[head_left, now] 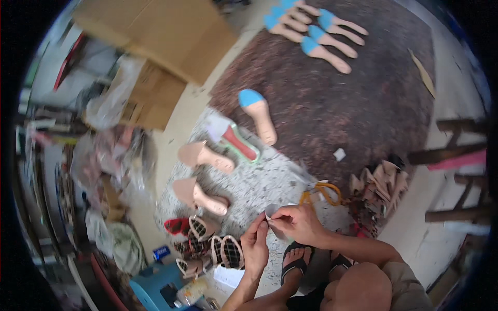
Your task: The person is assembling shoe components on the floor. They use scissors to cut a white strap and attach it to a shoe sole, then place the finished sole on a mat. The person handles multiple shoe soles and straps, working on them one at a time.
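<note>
My left hand (pixel 255 244) and my right hand (pixel 298 224) meet low in the middle, above the speckled board. Both pinch a small pale piece (pixel 271 209) of thin sheet material between thumb and fingertips; its exact kind cannot be made out. Scissors with yellow handles (pixel 328 191) lie just beyond my right hand. To the left of my hands are two beige open-toe slippers (pixel 206 157), one behind the other. A sole-shaped piece in red and green (pixel 241 143) lies farther off. Past it rests a beige insole with a blue end (pixel 260 116).
Several blue-ended insoles (pixel 324 49) lie on the dark brown mat (pixel 311 98) at the back. Checked shoe uppers (pixel 228 252) and a blue container (pixel 153 287) sit at lower left. Cardboard boxes (pixel 155 36) stand at upper left, a wooden stool (pixel 456 176) at right. Beige scraps (pixel 381 184) are heaped nearby.
</note>
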Demonstrator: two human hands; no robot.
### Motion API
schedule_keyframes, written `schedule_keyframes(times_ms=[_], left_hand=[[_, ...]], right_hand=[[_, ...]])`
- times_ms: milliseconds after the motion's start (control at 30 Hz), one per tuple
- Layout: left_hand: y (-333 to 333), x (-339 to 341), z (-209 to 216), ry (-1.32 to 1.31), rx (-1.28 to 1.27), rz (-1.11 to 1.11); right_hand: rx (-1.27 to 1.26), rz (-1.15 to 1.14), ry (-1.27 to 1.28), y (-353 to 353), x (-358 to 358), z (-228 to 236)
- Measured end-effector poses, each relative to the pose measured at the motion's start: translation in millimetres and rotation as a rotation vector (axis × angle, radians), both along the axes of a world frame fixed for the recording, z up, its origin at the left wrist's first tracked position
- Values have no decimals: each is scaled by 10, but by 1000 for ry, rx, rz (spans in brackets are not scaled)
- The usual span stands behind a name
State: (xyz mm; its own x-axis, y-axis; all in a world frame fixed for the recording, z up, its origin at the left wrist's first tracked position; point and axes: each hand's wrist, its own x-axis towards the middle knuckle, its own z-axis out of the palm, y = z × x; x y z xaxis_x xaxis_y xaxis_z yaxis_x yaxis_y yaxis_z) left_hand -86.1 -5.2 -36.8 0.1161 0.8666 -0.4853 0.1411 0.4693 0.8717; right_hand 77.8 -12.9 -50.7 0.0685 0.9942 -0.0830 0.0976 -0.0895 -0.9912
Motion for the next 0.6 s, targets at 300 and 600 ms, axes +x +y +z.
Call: schedule_keyframes(times_ms=[300, 600], left_hand=[[-123, 667, -85, -538, -126, -83], [-200, 459, -153, -513, -107, 63]], right_hand=[[-40, -52, 77, -405, 607, -21], [-110, -48, 103, -412, 459, 83]])
